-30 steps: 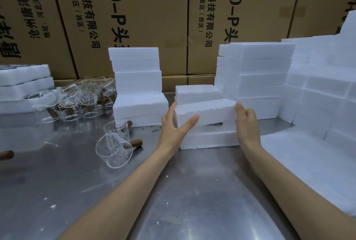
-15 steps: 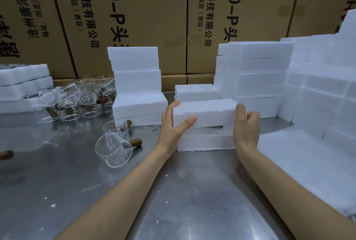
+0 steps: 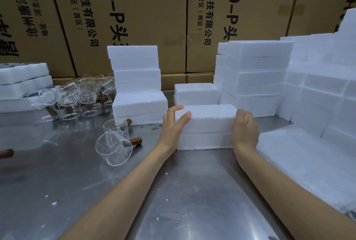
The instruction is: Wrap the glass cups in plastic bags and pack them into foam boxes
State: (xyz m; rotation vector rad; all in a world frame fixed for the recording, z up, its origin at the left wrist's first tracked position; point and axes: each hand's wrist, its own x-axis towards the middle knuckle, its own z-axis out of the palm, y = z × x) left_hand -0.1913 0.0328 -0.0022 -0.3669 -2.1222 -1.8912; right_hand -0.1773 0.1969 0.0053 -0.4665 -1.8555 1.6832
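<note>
Both forearms reached forward over the steel bench [image 3: 192,201]. The left hand [image 3: 173,126] clasped the left end of a foam lid [image 3: 207,117], thumb laid along its front face and fingers [image 3: 176,109] curled over the top edge. The right hand [image 3: 245,130] cupped the right end, its fingers wrapped round the far side and mostly hidden. The lid sat flush on a foam box [image 3: 204,141] standing on the bench between the 2 hands.

To the left, 2 glass cups [image 3: 113,148] with wooden handles lay near the box: 1 on its side, 1 upright behind it. A cluster of more cups [image 3: 77,99] stood farther back, perhaps 8, though the clear glass overlapped too much to count. Behind the box stood 1 stack of 3 closed foam boxes [image 3: 136,85], 1 single foam box [image 3: 195,94], and a taller foam stack [image 3: 252,77] of 5 layers. Cardboard cartons [image 3: 146,18] lined the back.
</note>
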